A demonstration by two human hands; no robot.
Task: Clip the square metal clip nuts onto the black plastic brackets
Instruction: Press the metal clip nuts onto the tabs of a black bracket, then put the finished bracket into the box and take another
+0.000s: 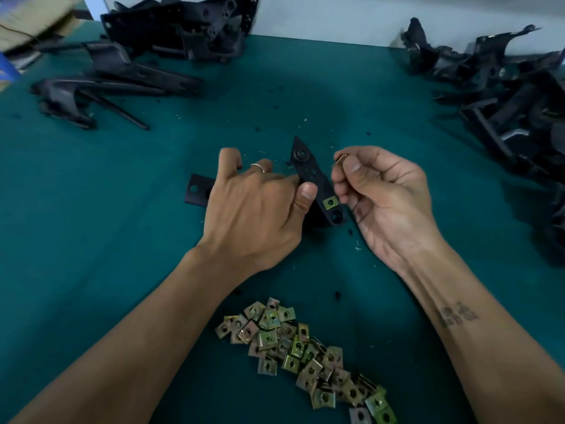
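My left hand grips a black plastic bracket at the middle of the table, thumb on its flat arm. One square metal clip nut sits clipped on the bracket's near end, beside a round hole. My right hand is just right of the bracket and pinches another clip nut between thumb and forefinger, seen edge-on. A flat end of the bracket sticks out left of my left hand. A heap of loose clip nuts lies near the front edge.
Piles of black plastic brackets lie at the back left, the left and along the right side. The green table cover carries small black and white scraps. Cardboard shows at the far left corner.
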